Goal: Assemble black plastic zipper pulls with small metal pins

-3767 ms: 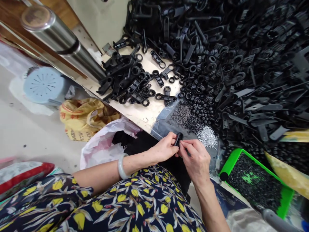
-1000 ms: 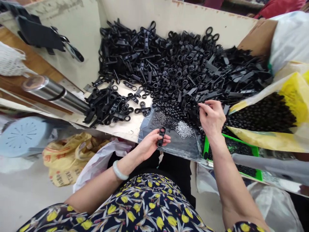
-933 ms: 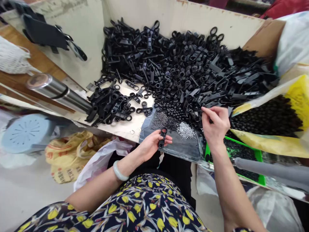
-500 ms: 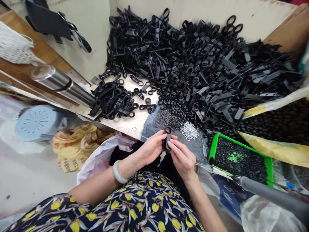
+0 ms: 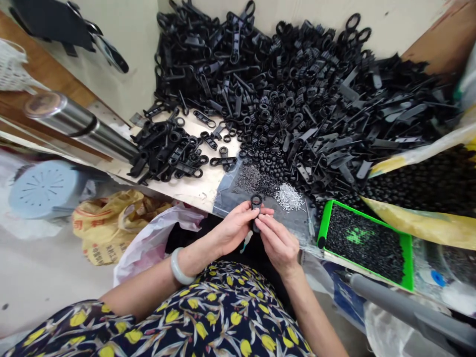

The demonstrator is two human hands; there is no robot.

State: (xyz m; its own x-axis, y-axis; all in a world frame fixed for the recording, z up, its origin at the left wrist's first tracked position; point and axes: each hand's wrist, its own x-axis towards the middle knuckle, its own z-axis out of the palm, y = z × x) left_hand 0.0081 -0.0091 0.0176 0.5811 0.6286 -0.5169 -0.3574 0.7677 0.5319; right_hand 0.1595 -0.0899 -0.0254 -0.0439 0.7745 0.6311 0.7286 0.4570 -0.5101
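Note:
A black plastic handle piece with a ring at its far end (image 5: 256,200) is held between both hands at the table's front edge. My left hand (image 5: 237,223) grips it from the left, the thumb lying across it below the ring. My right hand (image 5: 278,243) pinches its lower part from the right, and these fingers hide much of it. Just beyond the hands lie a heap of small silver pins (image 5: 289,197) and tiny dark parts (image 5: 253,178) on a grey mat (image 5: 273,212).
A large pile of black plastic parts (image 5: 282,89) covers the back. Handle pieces (image 5: 173,146) lie at left beside a steel flask (image 5: 80,124). At right stand a green tray (image 5: 408,263) of small black bits and a grey bar (image 5: 394,300).
The camera view has shifted slightly. The black handle piece has turned in my fingers, and my left thumb now lies across it. Both hands still hold it.

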